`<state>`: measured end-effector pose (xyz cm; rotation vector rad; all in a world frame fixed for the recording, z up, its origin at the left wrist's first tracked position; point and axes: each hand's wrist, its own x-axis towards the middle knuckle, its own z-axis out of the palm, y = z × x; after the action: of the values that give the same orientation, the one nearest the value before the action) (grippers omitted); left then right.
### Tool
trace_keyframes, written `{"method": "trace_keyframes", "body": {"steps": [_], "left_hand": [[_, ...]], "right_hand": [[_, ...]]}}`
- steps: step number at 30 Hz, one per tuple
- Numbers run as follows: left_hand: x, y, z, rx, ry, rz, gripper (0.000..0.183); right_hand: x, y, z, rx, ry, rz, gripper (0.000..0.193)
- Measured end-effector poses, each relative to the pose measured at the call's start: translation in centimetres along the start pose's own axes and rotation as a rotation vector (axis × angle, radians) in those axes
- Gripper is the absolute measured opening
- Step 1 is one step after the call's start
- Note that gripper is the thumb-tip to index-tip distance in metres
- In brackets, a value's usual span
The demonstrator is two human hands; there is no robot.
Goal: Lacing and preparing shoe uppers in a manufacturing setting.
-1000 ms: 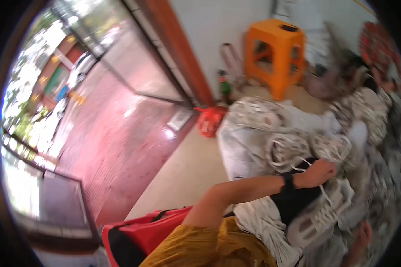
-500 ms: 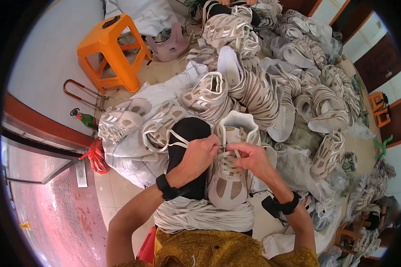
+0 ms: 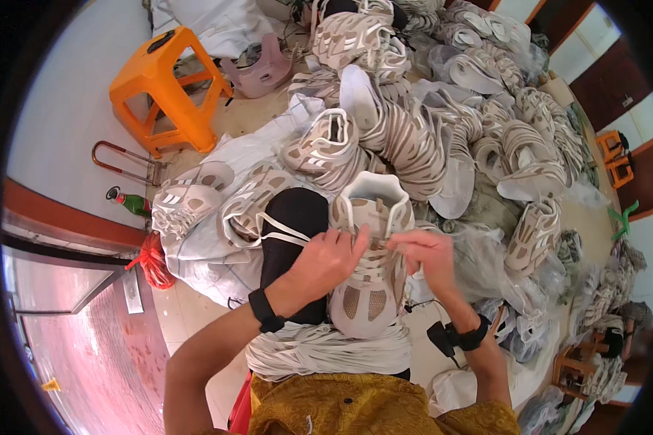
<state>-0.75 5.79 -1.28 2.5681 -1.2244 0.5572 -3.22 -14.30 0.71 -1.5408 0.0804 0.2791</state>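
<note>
A beige and white sneaker upper (image 3: 371,308), with brown mesh at the toe and its opening facing away, rests on my lap beside my black-clad leg (image 3: 290,246). A white shoelace (image 3: 370,272) zigzags through its lower eyelets. My left hand (image 3: 326,262) is closed at the left eyelet edge, with a loop of lace running into it from the left. Past the right eyelet edge, slightly blurred, my right hand (image 3: 426,254) pinches the lace; its tip is hard to see. A thick bundle of white laces (image 3: 326,353) lies across my lap.
Sneaker uppers (image 3: 413,148) are heaped ahead and to the right, with clear plastic bags (image 3: 486,261) among them. An orange stool (image 3: 168,90), green bottle (image 3: 130,201) and red plastic bag (image 3: 154,262) stand at the left. Another person (image 3: 635,322) sits at the far right.
My right hand has moved right, away from my left hand and the middle of the lacing. My left hand stays by the eyelets. The whole view has shifted slightly.
</note>
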Motion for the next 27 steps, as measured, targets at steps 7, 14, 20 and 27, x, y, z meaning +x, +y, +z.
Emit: {"method": "trace_keyframes", "body": {"steps": [7,14,20,27], "left_hand": [[2.4,-0.6,-1.4,-0.038,-0.436,-0.045,0.012],[6.0,-2.2,-2.9,-0.494,-0.878,-0.514,0.014],[4.4,-0.2,-1.6,-0.034,-0.31,0.069,0.005],[6.2,0.8,-0.5,-0.417,-0.344,-0.326,0.01]], "right_hand": [[-0.4,1.0,-1.8,0.031,0.095,-0.027,0.016],[0.9,3.0,-1.1,0.063,0.019,-0.018,0.009],[1.3,3.0,-0.5,-0.399,0.14,-0.431,0.007],[0.2,3.5,-0.6,-0.608,0.195,-0.444,0.01]]}}
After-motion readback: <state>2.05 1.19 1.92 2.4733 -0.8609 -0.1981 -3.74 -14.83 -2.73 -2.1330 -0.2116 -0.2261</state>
